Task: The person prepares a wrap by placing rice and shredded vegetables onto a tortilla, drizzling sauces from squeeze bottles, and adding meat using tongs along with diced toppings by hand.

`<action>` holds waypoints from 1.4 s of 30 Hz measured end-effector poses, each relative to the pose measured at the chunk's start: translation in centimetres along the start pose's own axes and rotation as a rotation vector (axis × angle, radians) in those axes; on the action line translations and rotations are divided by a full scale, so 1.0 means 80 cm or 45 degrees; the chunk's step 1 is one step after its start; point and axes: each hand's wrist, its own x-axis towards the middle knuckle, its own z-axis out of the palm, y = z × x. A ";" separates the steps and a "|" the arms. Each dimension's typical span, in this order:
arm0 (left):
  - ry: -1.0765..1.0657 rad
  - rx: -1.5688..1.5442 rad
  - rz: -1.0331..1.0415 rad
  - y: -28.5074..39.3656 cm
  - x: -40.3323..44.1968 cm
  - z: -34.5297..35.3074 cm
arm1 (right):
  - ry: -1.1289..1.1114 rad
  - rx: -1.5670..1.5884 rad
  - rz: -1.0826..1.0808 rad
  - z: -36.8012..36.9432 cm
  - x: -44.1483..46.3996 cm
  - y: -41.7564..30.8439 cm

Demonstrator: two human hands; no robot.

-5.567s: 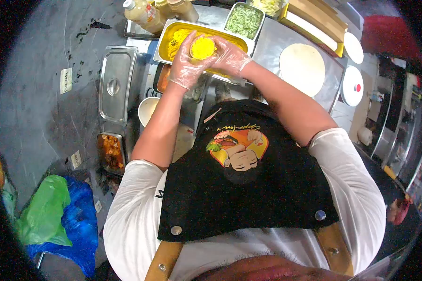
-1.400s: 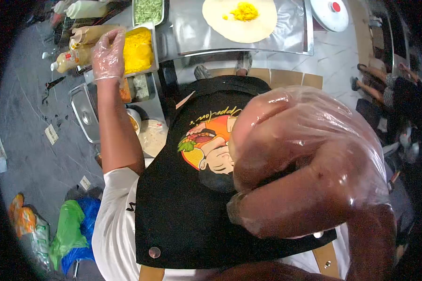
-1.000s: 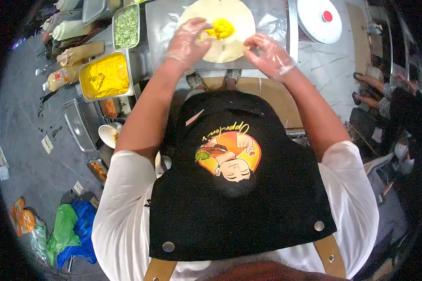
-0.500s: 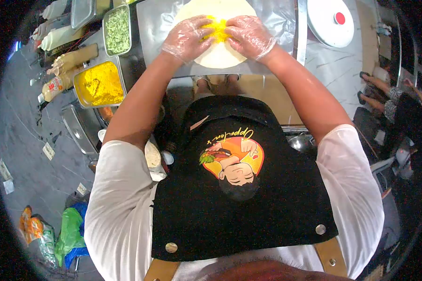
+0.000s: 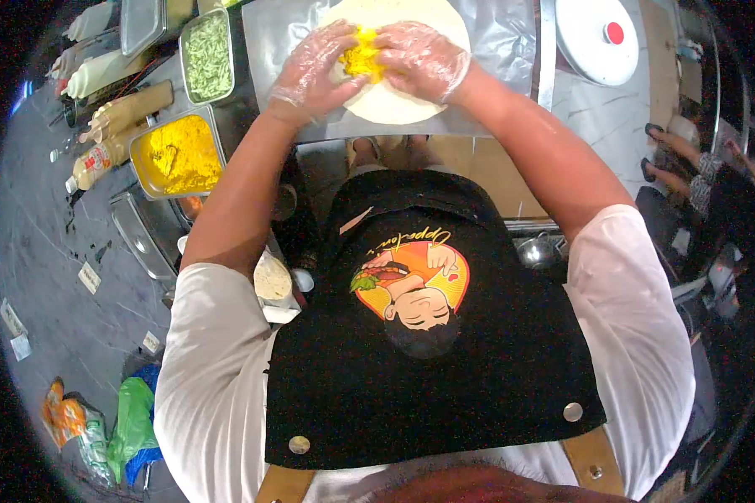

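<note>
A round pale flatbread (image 5: 411, 99) lies on a metal-coloured sheet (image 5: 503, 59). On it sits a small heap of yellow food (image 5: 362, 55) that looks like rice. My left hand (image 5: 315, 71), in a clear plastic glove, curves around the heap's left side, with thumb and fingers apart. From the right, my right hand (image 5: 424, 63), gloved the same way, reaches over the bread with its fingers extended against the heap. Both hands touch the yellow food; some fingertips are hard to make out.
To the left stand a metal tray of yellow food (image 5: 214, 168), a tray of shredded green vegetable (image 5: 226, 75) and several sauce bottles (image 5: 92, 163). A white lid with a red knob (image 5: 587, 59) lies on the right. Another person's legs (image 5: 675, 151) show at far right.
The yellow heap has shifted left across the flatbread. Both hands have moved left too, and the left one has spread a little away from the right.
</note>
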 end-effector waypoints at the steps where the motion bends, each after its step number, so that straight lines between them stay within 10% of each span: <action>1: -0.023 0.035 0.023 0.004 0.004 0.001 | -0.026 0.022 0.019 -0.004 -0.006 0.005; 42: -0.005 0.144 0.153 -0.001 0.003 -0.007 | 0.107 -0.095 0.146 -0.044 -0.064 -0.009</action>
